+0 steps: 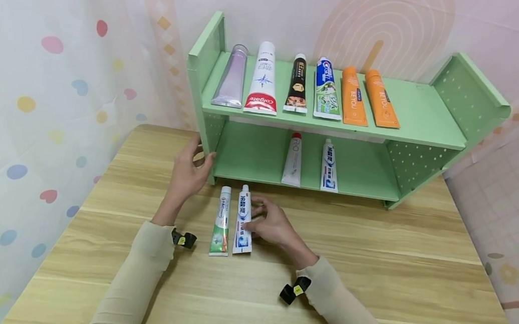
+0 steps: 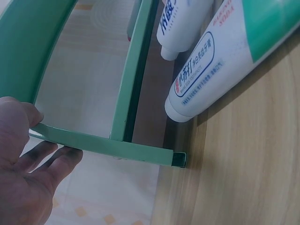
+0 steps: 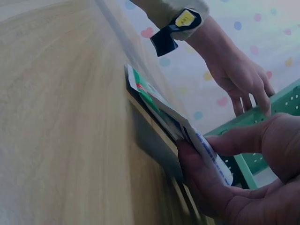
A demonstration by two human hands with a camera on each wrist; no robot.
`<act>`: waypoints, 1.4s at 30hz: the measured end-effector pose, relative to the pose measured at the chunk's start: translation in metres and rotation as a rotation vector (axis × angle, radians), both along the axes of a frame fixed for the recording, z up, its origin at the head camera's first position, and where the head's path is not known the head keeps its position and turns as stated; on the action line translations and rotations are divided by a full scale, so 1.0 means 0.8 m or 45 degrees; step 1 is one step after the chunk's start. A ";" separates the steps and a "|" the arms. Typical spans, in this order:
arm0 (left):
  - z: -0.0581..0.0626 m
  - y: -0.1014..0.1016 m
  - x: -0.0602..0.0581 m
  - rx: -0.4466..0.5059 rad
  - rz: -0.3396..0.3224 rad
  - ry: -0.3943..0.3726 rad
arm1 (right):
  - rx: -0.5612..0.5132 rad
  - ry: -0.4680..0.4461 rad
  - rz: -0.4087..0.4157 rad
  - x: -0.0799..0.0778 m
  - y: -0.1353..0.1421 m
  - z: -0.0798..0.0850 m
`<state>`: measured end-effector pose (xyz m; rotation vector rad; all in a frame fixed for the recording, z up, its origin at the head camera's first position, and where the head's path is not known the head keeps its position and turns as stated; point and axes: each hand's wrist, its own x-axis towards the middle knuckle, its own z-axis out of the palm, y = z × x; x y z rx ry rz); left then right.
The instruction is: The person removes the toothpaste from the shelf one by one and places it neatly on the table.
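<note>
My right hand (image 1: 273, 224) pinches a white-and-blue toothpaste tube (image 1: 242, 231) in front of the shelf. The right wrist view shows the thumb on one face of this tube (image 3: 213, 157) and a finger on the other. Beside it lies a green-and-white toothpaste tube (image 1: 221, 224), cap towards the shelf. My left hand (image 1: 188, 169) grips the left side panel of the green two-tier shelf (image 1: 361, 191). In the left wrist view, the thumb and fingers stand on either side of the panel edge (image 2: 103, 144).
On the top tier lie a purple tube (image 1: 232, 77), a Colgate tube (image 1: 262, 79), a black tube (image 1: 298, 79), a blue-green tube (image 1: 327, 89) and two orange tubes (image 1: 354, 96). The lower tier holds a red-capped tube (image 1: 293, 159) and another white-and-blue tube (image 1: 329, 167). A wooden table (image 1: 369, 270) supports everything.
</note>
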<state>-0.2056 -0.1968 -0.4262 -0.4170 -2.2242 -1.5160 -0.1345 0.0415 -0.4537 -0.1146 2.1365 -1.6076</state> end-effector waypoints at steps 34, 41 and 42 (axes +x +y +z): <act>0.001 0.000 -0.001 0.006 0.003 0.013 | 0.231 0.234 0.017 0.006 -0.003 0.001; 0.008 0.005 0.005 -0.008 0.016 -0.007 | 0.188 0.268 0.108 0.001 0.011 0.013; 0.007 0.005 0.005 -0.005 0.014 -0.006 | 0.181 0.277 0.117 0.000 0.013 0.015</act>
